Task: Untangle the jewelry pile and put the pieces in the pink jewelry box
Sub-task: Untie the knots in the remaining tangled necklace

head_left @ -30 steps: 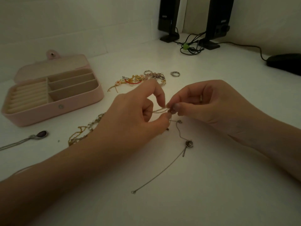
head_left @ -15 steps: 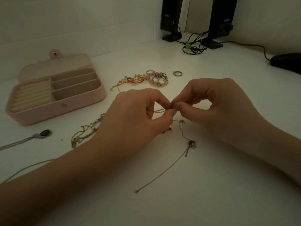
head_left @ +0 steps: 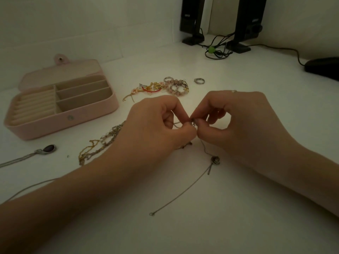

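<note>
Stretching across the whole view is a white table (head_left: 238, 208), with two black speakers (head_left: 245, 21) standing at its far edge beside a coil of black cable (head_left: 218, 50). Sitting open at the left is the pink jewelry box (head_left: 73, 118), its lid lying back and its beige compartments showing nothing inside that can be made out. Both forearms are reaching in from the near edge. The left hand (head_left: 156, 125) is curling its fingers and pinching a thin silver chain (head_left: 185, 191) between thumb and forefinger; the right hand (head_left: 238, 123) is pinching the same chain right beside it, fingertips nearly touching. The chain is trailing down from the pinch and lying on the table toward the near side. A tangle of gold and beaded chains (head_left: 99, 145) is lying under the left wrist. Behind the hands a cluster of beaded bracelets (head_left: 165, 87) is resting, with a small silver ring (head_left: 199, 81) just right of it. An oval pendant (head_left: 48, 149) is lying near the box's front.
</note>
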The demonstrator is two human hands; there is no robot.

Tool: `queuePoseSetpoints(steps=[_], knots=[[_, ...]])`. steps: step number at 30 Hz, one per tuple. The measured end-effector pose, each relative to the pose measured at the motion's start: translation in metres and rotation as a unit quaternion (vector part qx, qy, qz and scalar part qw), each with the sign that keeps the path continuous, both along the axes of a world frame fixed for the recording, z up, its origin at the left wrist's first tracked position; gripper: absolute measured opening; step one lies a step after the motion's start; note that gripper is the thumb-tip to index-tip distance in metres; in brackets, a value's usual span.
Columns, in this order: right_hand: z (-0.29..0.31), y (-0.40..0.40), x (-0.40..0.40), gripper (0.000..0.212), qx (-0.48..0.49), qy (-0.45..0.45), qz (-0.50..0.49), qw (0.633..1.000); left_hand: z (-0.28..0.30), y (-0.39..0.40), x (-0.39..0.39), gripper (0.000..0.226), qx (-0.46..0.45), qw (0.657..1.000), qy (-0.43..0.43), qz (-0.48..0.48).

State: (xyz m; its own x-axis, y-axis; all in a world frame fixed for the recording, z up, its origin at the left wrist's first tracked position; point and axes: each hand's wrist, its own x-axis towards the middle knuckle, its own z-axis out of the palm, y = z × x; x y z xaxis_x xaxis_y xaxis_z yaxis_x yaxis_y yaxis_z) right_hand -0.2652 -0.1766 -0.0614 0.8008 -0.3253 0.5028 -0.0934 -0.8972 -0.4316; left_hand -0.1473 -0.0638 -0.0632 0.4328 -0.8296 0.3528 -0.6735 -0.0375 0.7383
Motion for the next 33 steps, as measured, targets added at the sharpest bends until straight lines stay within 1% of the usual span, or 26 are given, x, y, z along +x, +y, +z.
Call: queuePoseSetpoints(steps=[3,7,9,20,28,33], knots=[[-0.0007,-0.0025,0.0000,0.009,0.025,-0.005,0.001,1.000,-0.0004,0.0002,0.0019,0.013,0.007,1.000,-0.027,0.010],[0.0003,-0.0052,-0.0002,0.011,0.080,-0.006,0.019,0.997,-0.0011,0.0000,0.0024,0.015,0.008,1.000,-0.027,0.010],[0.0010,-0.0052,0.0005,0.014,0.091,-0.005,0.023,0.996,-0.0011,0.0004,0.0019,0.015,0.007,1.000,-0.027,0.006],[-0.0004,-0.0059,0.0007,0.008,0.073,0.004,0.015,0.997,-0.0009,0.0008,0.0026,0.014,0.012,0.999,-0.029,-0.003],[0.0005,-0.0071,0.0000,0.006,0.119,-0.006,0.018,0.993,-0.0006,0.0004,0.0036,0.013,0.008,0.999,-0.036,-0.004],[0.0008,-0.0070,-0.0005,0.006,0.124,-0.004,0.022,0.992,0.0000,0.0011,0.0032,0.009,0.018,0.999,-0.030,-0.010]])
